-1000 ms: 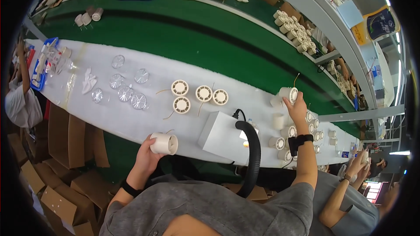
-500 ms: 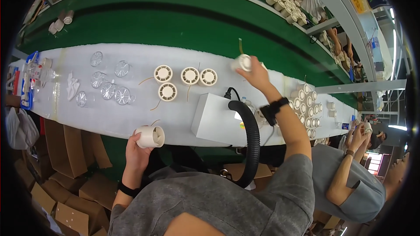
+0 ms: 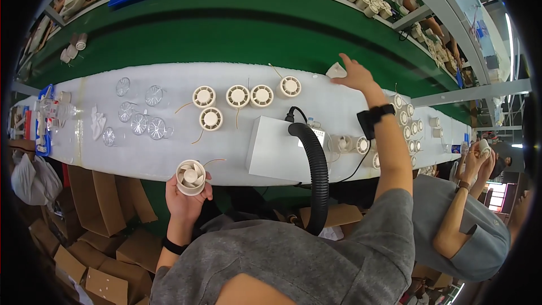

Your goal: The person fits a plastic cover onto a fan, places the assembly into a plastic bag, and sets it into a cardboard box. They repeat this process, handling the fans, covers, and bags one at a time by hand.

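My left hand [image 3: 186,202] is wrapped round a small cream-white fan [image 3: 191,178], whose blades face up and whose thin brown wire sticks out to the right. At the table's far edge my right hand [image 3: 355,74] has its thumb and index finger spread. Between and just beyond those fingertips lies a small white piece [image 3: 335,70]; I cannot tell its kind or whether I touch it. A fan with a grille [image 3: 290,86] stands left of my right hand. Several similar fans [image 3: 237,96] with wires are grouped further left.
Clear plastic covers [image 3: 156,127] lie on the left of the white-covered table [image 3: 226,152]. A white box [image 3: 274,147] and a black ribbed hose [image 3: 319,181] stand in front. A green belt [image 3: 226,28] runs behind. To the right are stacked fans [image 3: 403,118] and another person [image 3: 457,226].
My right hand has put the fan down on the table, let go and moved right and away. My left hand has turned its fan so the blades face up.
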`<state>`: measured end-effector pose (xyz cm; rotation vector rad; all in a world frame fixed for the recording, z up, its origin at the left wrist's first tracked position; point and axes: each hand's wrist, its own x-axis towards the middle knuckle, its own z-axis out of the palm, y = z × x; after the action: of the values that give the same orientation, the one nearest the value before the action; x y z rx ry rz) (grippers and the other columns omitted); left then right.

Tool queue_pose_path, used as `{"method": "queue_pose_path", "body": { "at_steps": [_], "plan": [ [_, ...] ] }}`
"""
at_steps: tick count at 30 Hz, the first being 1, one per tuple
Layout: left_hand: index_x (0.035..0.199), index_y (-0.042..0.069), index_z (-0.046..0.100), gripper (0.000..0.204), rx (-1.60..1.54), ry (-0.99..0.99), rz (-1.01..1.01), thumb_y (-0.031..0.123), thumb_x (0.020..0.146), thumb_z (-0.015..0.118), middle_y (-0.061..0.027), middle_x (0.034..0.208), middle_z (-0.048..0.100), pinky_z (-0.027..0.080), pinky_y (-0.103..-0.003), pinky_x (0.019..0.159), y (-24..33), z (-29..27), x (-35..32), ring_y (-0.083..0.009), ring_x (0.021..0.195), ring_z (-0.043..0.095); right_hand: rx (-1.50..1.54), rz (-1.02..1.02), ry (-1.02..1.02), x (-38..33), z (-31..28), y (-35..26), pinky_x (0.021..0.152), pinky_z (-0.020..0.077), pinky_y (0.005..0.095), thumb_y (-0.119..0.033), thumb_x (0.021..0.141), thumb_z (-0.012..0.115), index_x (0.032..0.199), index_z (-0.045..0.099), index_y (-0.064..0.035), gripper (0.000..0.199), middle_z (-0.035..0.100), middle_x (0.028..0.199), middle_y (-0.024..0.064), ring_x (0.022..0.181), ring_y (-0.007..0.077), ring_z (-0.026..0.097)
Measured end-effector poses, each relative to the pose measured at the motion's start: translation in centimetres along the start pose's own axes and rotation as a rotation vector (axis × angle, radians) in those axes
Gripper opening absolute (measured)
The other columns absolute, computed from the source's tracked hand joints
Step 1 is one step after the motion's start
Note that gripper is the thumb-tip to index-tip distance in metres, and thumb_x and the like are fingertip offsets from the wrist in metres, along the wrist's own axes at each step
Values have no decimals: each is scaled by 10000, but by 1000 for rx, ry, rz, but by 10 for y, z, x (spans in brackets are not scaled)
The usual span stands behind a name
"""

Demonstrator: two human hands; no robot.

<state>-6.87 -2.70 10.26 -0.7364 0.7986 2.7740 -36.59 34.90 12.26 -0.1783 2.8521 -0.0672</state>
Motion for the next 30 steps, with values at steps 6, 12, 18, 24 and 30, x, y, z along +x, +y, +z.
{"method": "queue_pose_path", "body": {
  "at_steps": [6,12,18,24,30],
  "plan": [
    [1018,19,476,446,-36,-115,41,350,786,288,-176,822,515,334,-269,437,-2,12,-7,-206,509,440,-302,0,140,39,51,28,731,446,385,-371,602,666,1175,338,-128,703,463,1050,160,854,318,538],
    [928,24,488,404,11,77,55,341,790,279,-121,773,530,382,-299,452,-6,5,-19,-210,541,480,-100,202,173,53,61,35,731,453,396,-301,590,678,1123,354,-108,653,459,1016,177,879,329,533],
    [916,39,500,392,-5,43,1,349,785,298,-124,781,530,379,-294,477,-9,-2,-22,-215,547,471,129,190,279,37,53,16,718,462,375,-239,572,679,1089,374,-63,625,499,985,196,859,337,536],
    [910,49,501,401,-1,65,39,367,793,288,-122,775,527,366,-283,450,-7,-2,-26,-209,534,460,821,117,-67,18,41,-29,699,454,357,-257,560,694,1074,356,-50,649,528,927,200,811,323,549],
    [926,64,499,453,-69,-67,56,422,833,238,-129,770,521,331,-250,408,7,-3,-35,-171,497,423,256,-143,202,-14,73,-37,704,438,342,-312,567,699,1040,364,-40,640,530,947,212,793,318,552]
  ]
}}
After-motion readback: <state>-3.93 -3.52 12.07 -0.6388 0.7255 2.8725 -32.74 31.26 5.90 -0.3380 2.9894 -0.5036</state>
